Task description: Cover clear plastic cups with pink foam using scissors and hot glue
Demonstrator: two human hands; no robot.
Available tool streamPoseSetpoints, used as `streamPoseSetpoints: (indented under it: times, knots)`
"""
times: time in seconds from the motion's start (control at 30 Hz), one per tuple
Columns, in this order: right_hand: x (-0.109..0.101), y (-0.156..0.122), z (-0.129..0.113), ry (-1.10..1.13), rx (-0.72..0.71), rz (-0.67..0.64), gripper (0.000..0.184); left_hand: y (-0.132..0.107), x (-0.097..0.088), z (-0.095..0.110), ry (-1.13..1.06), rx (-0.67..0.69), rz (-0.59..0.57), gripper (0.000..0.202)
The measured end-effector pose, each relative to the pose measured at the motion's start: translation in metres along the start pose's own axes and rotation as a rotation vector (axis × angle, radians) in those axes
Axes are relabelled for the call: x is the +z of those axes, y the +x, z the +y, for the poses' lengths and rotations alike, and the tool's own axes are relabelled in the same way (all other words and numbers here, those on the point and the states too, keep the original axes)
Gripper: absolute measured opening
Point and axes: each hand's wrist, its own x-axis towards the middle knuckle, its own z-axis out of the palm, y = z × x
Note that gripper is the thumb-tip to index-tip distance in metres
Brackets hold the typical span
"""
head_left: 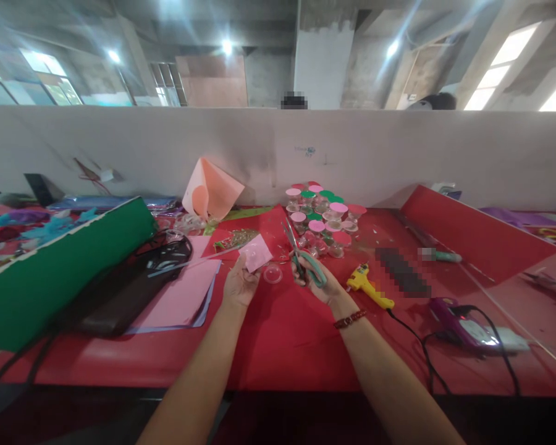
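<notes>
My left hand [241, 281] is closed on a small pink paper square [259, 252], held up over the red table. Something clear and shiny seems to lie against the paper, but its shape is hard to make out. In my right hand [317, 278] are scissors [314, 267] with green handles, their blades pointing up and slightly apart from the paper. Between the hands a clear round plastic piece [273, 273] rests on the red tabletop [287, 346]. Just beyond, clear plastic cups topped with pink, green and red discs [315, 226] stand in a cluster.
To the right lie a yellow glue gun [369, 287] with a cord and a purple device [466, 327]. A black bag [120, 296] and pink sheets [180, 293] are on the left. Green [69, 266] and red [477, 238] boards flank the work area; a white partition [167, 139] rises behind.
</notes>
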Motion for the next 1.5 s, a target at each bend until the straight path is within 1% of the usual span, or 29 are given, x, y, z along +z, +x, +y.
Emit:
streamPoseSetpoints:
  times: [0.1, 0.17, 0.23, 0.3, 0.33, 0.4, 0.43, 0.57, 0.6, 0.63, 0.67, 0.73, 0.83, 0.9, 0.93, 0.97, 1.07, 1.1, 1.13, 1.2, 1.3, 1.4, 1.5]
  knots:
    - [-0.001, 0.0, 0.006, -0.086, -0.082, -0.051, 0.026, -0.001, -0.003, -0.002, 0.003, 0.05, -0.092, 0.023]
    - [-0.001, 0.0, 0.007, -0.106, -0.066, -0.053, 0.026, -0.002, -0.006, -0.006, 0.041, 0.087, -0.185, 0.024]
    - [0.0, -0.001, 0.008, -0.121, -0.034, -0.04, 0.027, -0.004, -0.007, -0.011, 0.124, 0.112, -0.274, 0.031]
    - [0.001, -0.003, 0.008, -0.139, 0.012, -0.043, 0.028, -0.004, -0.006, -0.016, 0.203, 0.148, -0.315, 0.036]
    - [0.002, -0.004, 0.008, -0.151, 0.035, -0.052, 0.029, -0.003, -0.005, -0.018, 0.231, 0.175, -0.306, 0.036]
    - [0.003, -0.006, 0.007, -0.176, 0.075, -0.082, 0.032, 0.0, -0.005, -0.02, 0.255, 0.243, -0.241, 0.032]
    - [0.003, -0.006, 0.007, -0.184, 0.093, -0.101, 0.034, 0.003, -0.006, -0.019, 0.253, 0.284, -0.189, 0.03]
    - [0.005, -0.01, 0.005, -0.167, 0.128, -0.158, 0.038, 0.016, -0.013, -0.006, 0.202, 0.451, 0.129, 0.022]
    - [0.005, -0.01, 0.004, -0.164, 0.128, -0.16, 0.039, 0.018, -0.015, -0.002, 0.193, 0.473, 0.176, 0.021]
    - [0.006, -0.01, 0.004, -0.167, 0.126, -0.16, 0.04, 0.018, -0.016, 0.002, 0.19, 0.483, 0.184, 0.021]
    - [0.007, -0.01, 0.003, -0.175, 0.117, -0.155, 0.04, 0.018, -0.015, 0.004, 0.189, 0.474, 0.148, 0.02]
    - [0.009, -0.009, 0.002, -0.211, 0.085, -0.134, 0.04, 0.014, -0.012, 0.006, 0.186, 0.411, 0.01, 0.021]
    - [0.014, -0.009, 0.0, -0.293, 0.008, -0.029, 0.034, 0.003, -0.006, -0.001, 0.199, 0.249, -0.224, 0.023]
    - [0.019, -0.011, -0.002, -0.343, -0.023, 0.033, 0.032, -0.003, -0.004, -0.008, 0.244, 0.181, -0.306, 0.025]
    - [0.02, -0.012, -0.003, -0.357, -0.024, 0.044, 0.031, -0.004, -0.004, -0.011, 0.269, 0.184, -0.307, 0.027]
    - [0.022, -0.013, -0.003, -0.365, -0.015, 0.033, 0.03, -0.003, -0.005, -0.013, 0.289, 0.213, -0.272, 0.028]
    - [0.024, -0.016, -0.004, -0.365, 0.02, -0.073, 0.03, 0.004, -0.01, -0.011, 0.317, 0.355, -0.052, 0.027]
    - [0.023, -0.015, -0.003, -0.369, 0.019, -0.101, 0.032, 0.007, -0.012, -0.009, 0.312, 0.381, 0.01, 0.026]
    - [0.022, -0.014, -0.002, -0.389, 0.006, -0.112, 0.033, 0.01, -0.014, -0.006, 0.294, 0.388, 0.043, 0.026]
    - [0.02, -0.011, 0.0, -0.496, -0.054, -0.069, 0.034, 0.013, -0.015, -0.001, 0.226, 0.358, 0.026, 0.023]
    - [0.015, -0.006, 0.004, -0.79, -0.159, 0.031, 0.032, 0.01, -0.013, 0.002, 0.108, 0.263, -0.043, 0.019]
    - [0.013, -0.003, 0.007, -1.021, -0.216, 0.045, 0.033, 0.003, -0.01, 0.002, 0.036, 0.179, -0.063, 0.021]
    - [0.013, -0.004, 0.011, -1.143, -0.271, 0.047, 0.036, -0.003, -0.007, 0.0, -0.002, 0.115, -0.09, 0.026]
